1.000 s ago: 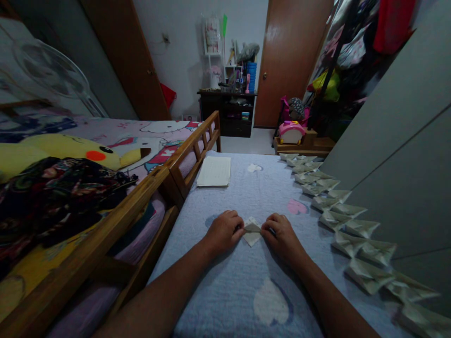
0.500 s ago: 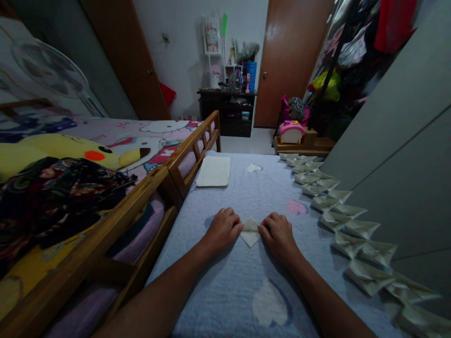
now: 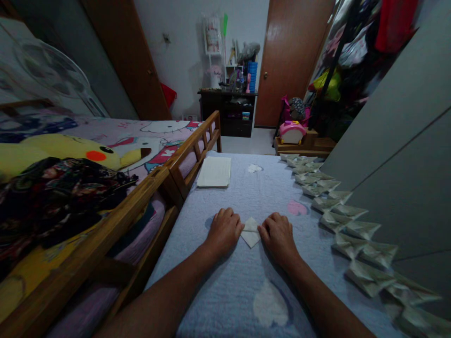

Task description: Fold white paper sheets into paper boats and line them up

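- Left hand and right hand: narrow grip, fingers curled, touching opposite corners of a folded paper square
- Paper lies flat on a blue quilt, between the hands
- Folded paper pieces line the quilt's right side
- Paper sheets lie ahead, near a wooden bed rail

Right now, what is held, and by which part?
Folded paper lies between the left hand and right hand; their fingers touch its side corners, but a grip cannot be told.
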`<act>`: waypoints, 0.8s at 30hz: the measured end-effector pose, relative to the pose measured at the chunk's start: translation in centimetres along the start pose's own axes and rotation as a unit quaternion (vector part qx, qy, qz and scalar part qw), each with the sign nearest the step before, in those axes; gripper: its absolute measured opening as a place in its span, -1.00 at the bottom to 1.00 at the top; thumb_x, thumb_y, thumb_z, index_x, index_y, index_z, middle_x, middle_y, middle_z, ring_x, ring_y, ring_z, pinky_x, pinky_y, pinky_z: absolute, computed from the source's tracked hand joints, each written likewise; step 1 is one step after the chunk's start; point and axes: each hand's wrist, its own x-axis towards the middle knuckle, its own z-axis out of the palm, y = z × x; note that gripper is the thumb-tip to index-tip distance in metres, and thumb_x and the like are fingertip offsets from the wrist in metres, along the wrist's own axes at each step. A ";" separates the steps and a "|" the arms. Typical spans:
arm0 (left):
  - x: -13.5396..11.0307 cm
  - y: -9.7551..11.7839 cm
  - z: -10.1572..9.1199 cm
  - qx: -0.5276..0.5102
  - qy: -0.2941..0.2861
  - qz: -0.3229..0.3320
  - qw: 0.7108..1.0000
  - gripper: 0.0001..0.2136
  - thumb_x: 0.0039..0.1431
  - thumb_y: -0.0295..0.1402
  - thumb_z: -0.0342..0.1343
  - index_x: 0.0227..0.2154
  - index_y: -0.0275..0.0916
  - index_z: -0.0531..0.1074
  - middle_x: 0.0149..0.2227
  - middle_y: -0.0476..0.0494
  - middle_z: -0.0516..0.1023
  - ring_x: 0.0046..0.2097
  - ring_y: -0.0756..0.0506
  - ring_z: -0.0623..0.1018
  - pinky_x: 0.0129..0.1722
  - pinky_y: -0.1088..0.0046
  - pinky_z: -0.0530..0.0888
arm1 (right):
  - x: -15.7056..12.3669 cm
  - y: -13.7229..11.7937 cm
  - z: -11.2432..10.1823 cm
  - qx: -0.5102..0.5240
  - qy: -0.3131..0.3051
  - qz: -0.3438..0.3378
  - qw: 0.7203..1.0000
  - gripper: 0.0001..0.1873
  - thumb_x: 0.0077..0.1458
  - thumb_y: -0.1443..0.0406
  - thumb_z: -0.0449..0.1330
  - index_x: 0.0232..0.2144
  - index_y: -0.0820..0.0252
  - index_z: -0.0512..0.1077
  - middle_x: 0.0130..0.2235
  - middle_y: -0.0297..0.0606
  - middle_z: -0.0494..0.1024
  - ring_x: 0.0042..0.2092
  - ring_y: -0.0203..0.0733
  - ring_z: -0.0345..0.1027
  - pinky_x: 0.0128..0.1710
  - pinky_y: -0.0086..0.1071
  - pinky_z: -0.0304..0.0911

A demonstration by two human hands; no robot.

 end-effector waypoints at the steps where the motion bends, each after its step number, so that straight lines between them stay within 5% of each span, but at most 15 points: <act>1: 0.0 0.1 0.0 0.005 0.002 -0.002 1.000 -0.82 0.32 -0.27 0.07 -0.31 -0.24 0.48 -0.20 -0.16 0.45 -0.09 -0.19 0.40 -0.09 0.28 0.32 | 0.0 0.0 0.0 0.001 -0.001 0.002 1.000 -0.85 0.21 0.28 0.19 -0.41 0.17 0.50 -0.22 -0.18 0.47 -0.14 -0.04 0.24 -0.14 -0.23 0.08; 13: -0.2 -0.1 -0.1 -0.018 0.043 0.006 0.999 -0.87 0.28 -0.30 0.12 -0.33 -0.25 0.47 -0.22 -0.15 0.46 -0.11 -0.18 0.40 -0.10 0.27 0.35 | 0.0 -0.1 0.0 0.006 0.013 -0.001 1.000 -0.85 0.18 0.29 0.21 -0.44 0.15 0.49 -0.26 -0.21 0.47 -0.15 -0.07 0.24 -0.15 -0.26 0.06; 18: -0.8 0.4 -0.4 -0.055 0.083 0.100 0.990 -0.92 0.25 -0.43 0.14 -0.22 -0.22 0.48 -0.19 -0.12 0.50 -0.11 -0.16 0.42 -0.07 0.27 0.38 | 0.0 -0.1 0.0 0.004 0.009 0.003 1.000 -0.86 0.17 0.29 0.23 -0.43 0.16 0.50 -0.25 -0.21 0.47 -0.15 -0.06 0.25 -0.15 -0.26 0.05; 24: -3.0 3.3 0.1 0.012 0.057 0.188 0.980 -0.88 0.28 -0.45 0.08 -0.17 -0.27 0.47 -0.21 -0.14 0.54 -0.13 -0.18 0.48 -0.11 0.24 0.47 | -0.1 -0.1 0.0 0.011 0.010 0.004 1.000 -0.86 0.18 0.30 0.22 -0.44 0.16 0.49 -0.24 -0.22 0.47 -0.14 -0.06 0.25 -0.15 -0.26 0.05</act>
